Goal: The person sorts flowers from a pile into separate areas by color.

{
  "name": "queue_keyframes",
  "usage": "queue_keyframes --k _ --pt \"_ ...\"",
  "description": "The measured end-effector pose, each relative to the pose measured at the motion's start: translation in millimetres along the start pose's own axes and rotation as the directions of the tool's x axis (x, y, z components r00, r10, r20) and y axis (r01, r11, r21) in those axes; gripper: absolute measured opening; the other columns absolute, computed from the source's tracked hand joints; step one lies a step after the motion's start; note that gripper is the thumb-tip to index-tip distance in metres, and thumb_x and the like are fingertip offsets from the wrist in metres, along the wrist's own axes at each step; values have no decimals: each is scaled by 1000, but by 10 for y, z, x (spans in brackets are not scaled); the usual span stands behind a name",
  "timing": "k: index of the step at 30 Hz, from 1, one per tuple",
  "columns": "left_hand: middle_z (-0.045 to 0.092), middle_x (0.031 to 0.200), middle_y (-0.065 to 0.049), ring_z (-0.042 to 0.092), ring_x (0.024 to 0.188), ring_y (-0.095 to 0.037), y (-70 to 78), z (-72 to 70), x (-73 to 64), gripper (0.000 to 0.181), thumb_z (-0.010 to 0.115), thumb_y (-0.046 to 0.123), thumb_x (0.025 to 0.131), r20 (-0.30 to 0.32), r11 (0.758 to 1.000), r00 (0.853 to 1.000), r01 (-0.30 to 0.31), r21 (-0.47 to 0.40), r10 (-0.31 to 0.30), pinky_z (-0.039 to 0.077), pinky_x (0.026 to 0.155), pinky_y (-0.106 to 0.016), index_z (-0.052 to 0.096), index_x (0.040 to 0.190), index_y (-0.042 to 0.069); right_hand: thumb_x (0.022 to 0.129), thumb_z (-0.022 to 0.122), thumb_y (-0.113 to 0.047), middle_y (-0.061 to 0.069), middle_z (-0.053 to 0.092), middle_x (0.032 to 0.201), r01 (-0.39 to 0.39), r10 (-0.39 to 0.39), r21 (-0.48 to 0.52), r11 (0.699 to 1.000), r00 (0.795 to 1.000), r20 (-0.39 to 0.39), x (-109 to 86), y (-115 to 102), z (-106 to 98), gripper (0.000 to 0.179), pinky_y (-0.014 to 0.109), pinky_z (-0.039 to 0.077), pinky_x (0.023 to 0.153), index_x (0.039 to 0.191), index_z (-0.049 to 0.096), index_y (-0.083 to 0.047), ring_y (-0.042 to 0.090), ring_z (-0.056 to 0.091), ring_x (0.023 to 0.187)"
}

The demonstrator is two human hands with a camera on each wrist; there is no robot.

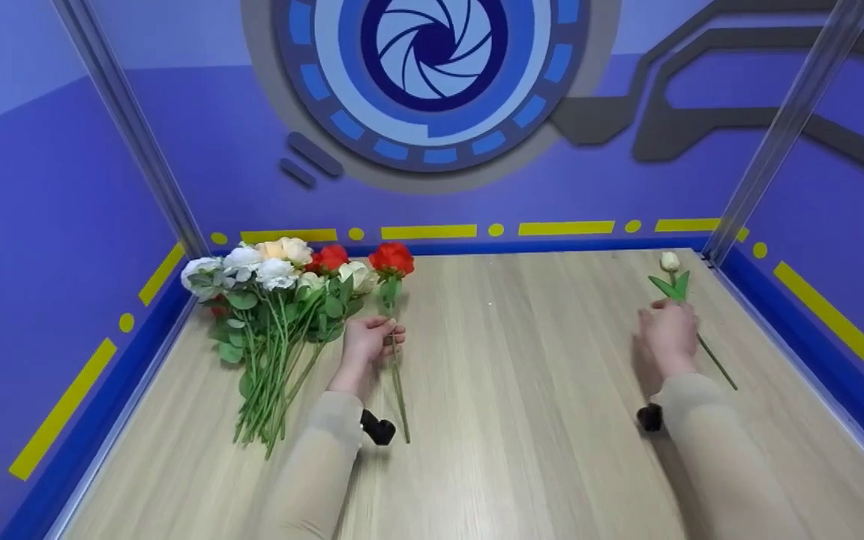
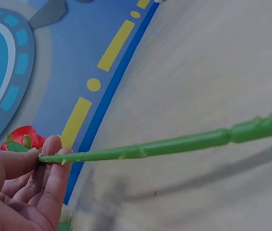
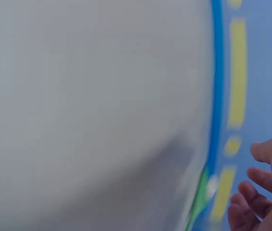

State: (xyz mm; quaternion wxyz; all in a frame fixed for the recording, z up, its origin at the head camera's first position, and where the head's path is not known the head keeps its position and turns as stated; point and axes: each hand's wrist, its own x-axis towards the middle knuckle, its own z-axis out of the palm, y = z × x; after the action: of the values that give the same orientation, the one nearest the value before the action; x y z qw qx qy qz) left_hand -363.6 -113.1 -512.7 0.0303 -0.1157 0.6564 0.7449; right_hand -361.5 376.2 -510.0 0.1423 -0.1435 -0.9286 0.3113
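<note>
Firstly, one red flower, long-stemmed and green-leaved, held by the left hand; its stem is pinched between thumb and fingertips below the bloom, with the lower end pointed back towards the person; in the left wrist view the stem is seen stretched across the frame, the bloom partly hidden behind the hand.

Secondly, one white tulip, with green leaves, placed at the right of the table, near the far edge; its stem is slanted down to the right and partly covered by the right hand; in the right wrist view that hand is shown with thumb and fingers apart, nothing gripped between them; whether the tulip is touched cannot be told.

Thirdly, one bunch of flowers, laid at the far left of the table, just beside the left hand; white, peach, cream and red blooms are included, all turned to the back wall; the stems are gathered towards the person.

Lastly, two beige sleeves; a black device is worn at each wrist.
</note>
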Motion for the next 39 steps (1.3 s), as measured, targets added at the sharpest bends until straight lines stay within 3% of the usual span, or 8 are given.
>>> queue_keyframes --k 6,11,16,21,24,33,36,39 --pt "77 84 -8 73 69 -12 -53 185 -56 30 60 3 102 32 998 999 9 -54 -7 62 64 -26 61 127 -14 106 53 -25 18 69 112 48 -75 241 969 992 102 -324 -661 448 30 35 52 78 120 67 -1 27 63 95" --pt "79 92 -12 75 75 -14 -89 324 -128 31 62 5 102 43 997 999 6 -76 -3 64 70 -29 62 128 -11 104 59 -18 7 69 95 -70 -73 480 874 959 274 -714 -1157 828 22 24 50 63 111 68 1 16 61 80" --pt "79 93 -12 76 75 -12 -149 446 -209 30 62 6 102 61 995 998 2 -104 5 64 71 -29 63 126 -11 100 67 -17 6 72 87 -192 -98 577 794 896 433 -1133 -1521 1122 23 27 49 54 108 71 4 14 61 68" --pt "79 91 -12 76 76 -13 -196 544 -287 29 62 6 102 101 988 994 -15 -155 31 64 73 -32 62 125 -13 98 69 -17 13 77 89 -172 -210 565 807 811 546 -1454 -1688 1311 25 26 50 49 109 73 5 12 63 60" --pt "79 91 -11 77 77 -14 -204 581 -320 25 62 6 102 95 987 995 -29 -159 44 65 75 -33 65 120 -11 97 70 -13 16 78 84 -102 -290 579 809 788 544 -1573 -1719 1380 24 24 52 49 107 74 8 10 65 58" --pt "79 100 -17 78 83 -16 -211 582 -344 24 62 9 103 95 993 992 -79 -86 87 64 76 -32 67 119 -8 94 73 -7 3 72 72 18 -360 588 809 805 471 -1649 -1742 1400 13 22 47 49 96 75 5 6 58 55" --pt "79 103 -19 78 87 -17 -174 501 -325 27 62 11 103 102 992 987 -123 25 120 64 76 -30 67 121 -8 94 72 -6 -1 69 71 11 -354 592 806 811 466 -1613 -1728 1386 12 22 46 50 97 74 6 6 56 56" --pt "77 106 -21 76 91 -21 -152 357 -279 27 63 10 102 33 970 984 -179 163 176 63 77 -30 69 121 -9 95 71 -5 -2 70 73 13 -349 590 807 817 460 -1553 -1705 1343 13 23 46 51 100 73 7 5 56 58"
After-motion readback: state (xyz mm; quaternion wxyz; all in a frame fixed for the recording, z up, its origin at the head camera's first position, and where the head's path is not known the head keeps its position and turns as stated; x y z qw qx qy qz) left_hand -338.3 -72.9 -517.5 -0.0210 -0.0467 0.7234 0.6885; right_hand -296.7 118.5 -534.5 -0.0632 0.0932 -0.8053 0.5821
